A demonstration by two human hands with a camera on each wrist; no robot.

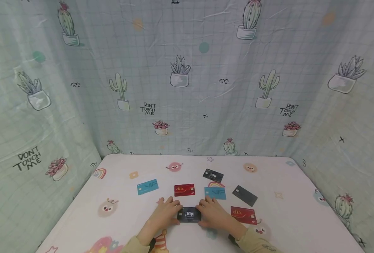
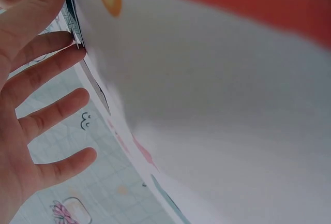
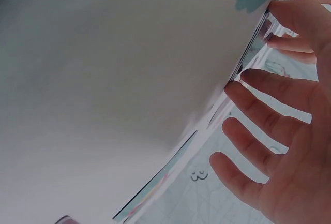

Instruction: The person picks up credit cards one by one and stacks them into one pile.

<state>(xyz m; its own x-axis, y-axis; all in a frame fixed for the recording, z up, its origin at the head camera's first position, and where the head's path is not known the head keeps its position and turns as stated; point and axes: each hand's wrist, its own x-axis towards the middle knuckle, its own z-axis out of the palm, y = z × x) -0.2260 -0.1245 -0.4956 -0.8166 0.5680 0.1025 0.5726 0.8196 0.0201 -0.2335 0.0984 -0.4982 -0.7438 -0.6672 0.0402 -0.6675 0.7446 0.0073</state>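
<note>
A black card printed "Vip" (image 1: 189,215) lies flat near the front of the table, and its edge in the right wrist view looks layered, like more than one card. My left hand (image 1: 164,213) grips its left end, thumb at the near corner and forefinger at the far one. At the right end, my right hand (image 1: 214,213) holds it the same way. The other fingers of both hands are spread beyond the card. Beyond the hands lie a red card (image 1: 184,190) and a blue card (image 1: 215,193), the latter just past my right fingertips.
Another blue card (image 1: 147,187) lies at the back left. A black card (image 1: 213,175), a dark grey card (image 1: 245,195) and a red card (image 1: 244,215) are spread to the right. The white table cover (image 1: 127,203) has cartoon prints; a cactus-print curtain (image 1: 193,98) stands behind.
</note>
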